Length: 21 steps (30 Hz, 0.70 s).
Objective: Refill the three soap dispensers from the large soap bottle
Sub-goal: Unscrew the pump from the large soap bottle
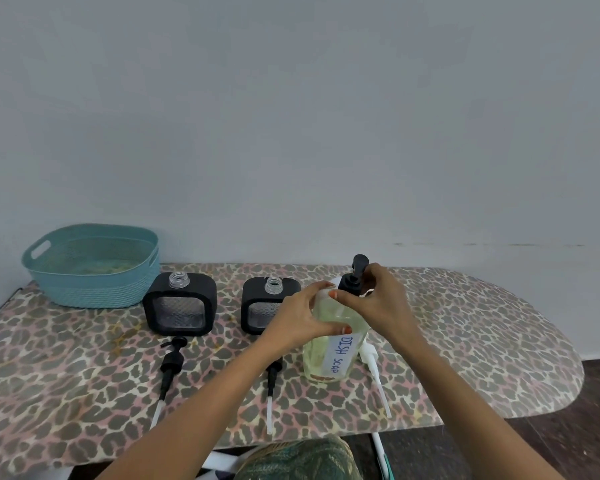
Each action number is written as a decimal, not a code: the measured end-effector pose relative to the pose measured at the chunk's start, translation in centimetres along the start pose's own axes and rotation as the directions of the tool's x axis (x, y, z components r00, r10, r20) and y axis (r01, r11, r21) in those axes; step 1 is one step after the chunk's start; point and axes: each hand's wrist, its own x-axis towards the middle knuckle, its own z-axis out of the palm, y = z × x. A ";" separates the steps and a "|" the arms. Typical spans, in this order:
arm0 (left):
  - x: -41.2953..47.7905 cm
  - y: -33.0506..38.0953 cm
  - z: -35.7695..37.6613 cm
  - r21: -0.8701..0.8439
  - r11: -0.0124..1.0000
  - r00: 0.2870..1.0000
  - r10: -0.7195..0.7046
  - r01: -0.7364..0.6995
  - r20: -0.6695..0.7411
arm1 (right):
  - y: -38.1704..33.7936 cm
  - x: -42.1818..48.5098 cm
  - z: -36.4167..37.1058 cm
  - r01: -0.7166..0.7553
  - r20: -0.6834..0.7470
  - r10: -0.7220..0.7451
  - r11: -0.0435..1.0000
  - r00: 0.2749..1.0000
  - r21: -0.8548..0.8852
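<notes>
The large clear soap bottle, with yellowish liquid and a "DISH SOAP" label, stands on the leopard-print board. My left hand grips its upper body. My right hand pinches the collar of a black pump head just above and behind the bottle's top; what that pump sits on is hidden. Two black square dispensers stand to the left with open necks. In front of them lie two black pump heads with white tubes. A white pump lies right of the bottle.
A teal plastic basket stands at the board's back left corner by the wall. The board curves to a rounded end on the right, with dark floor beyond. My patterned clothing shows under the near edge.
</notes>
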 end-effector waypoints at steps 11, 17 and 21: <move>0.0 0.0 0.0 -0.005 1.000 1.000 0.004 -0.004 0.000 | -0.3 0.0 -0.6 -0.056 0.144 0.027 0.978 0.989 0.199; -0.1 0.1 0.0 -0.006 1.000 1.000 0.006 -0.006 -0.009 | -0.7 0.0 -0.4 -0.016 -0.018 0.019 0.993 1.000 0.119; 0.0 -0.1 0.0 -0.032 0.999 1.000 0.004 -0.004 -0.006 | -0.8 0.0 -1.4 -0.081 0.067 0.067 0.971 0.995 0.224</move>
